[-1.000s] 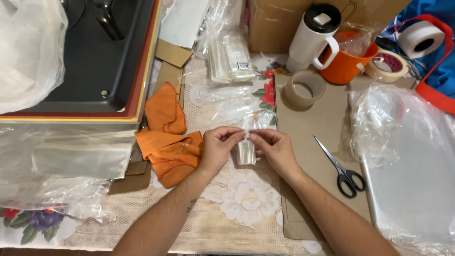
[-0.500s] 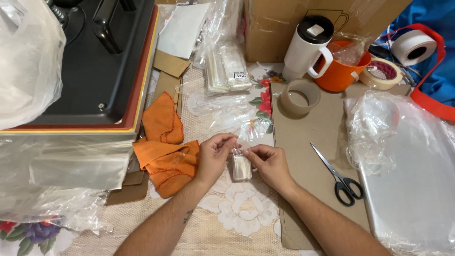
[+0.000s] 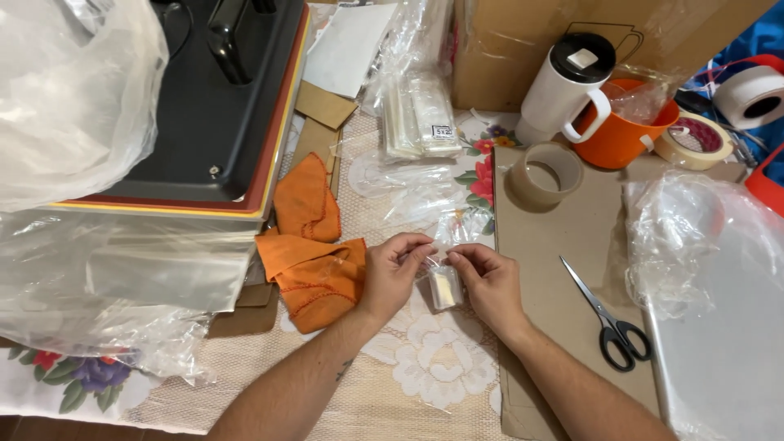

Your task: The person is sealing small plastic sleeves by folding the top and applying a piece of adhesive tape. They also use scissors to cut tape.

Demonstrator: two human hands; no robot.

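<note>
The left hand and right hand both pinch a small clear bag at its top. It hangs mid-worktop, between an orange cloth and scissors.

One view only, from a camera worn on the head, looking steeply down and a little forward over the worktop. It sits close: both forearms enter from the near edge, and the left hand and right hand meet just below the middle of the frame. The far edge reaches a cardboard box and a white jug. The left side takes in a black machine under plastic; the right side runs past the scissors to a clear bag. With a single camera, no second view shares any of this.
</note>
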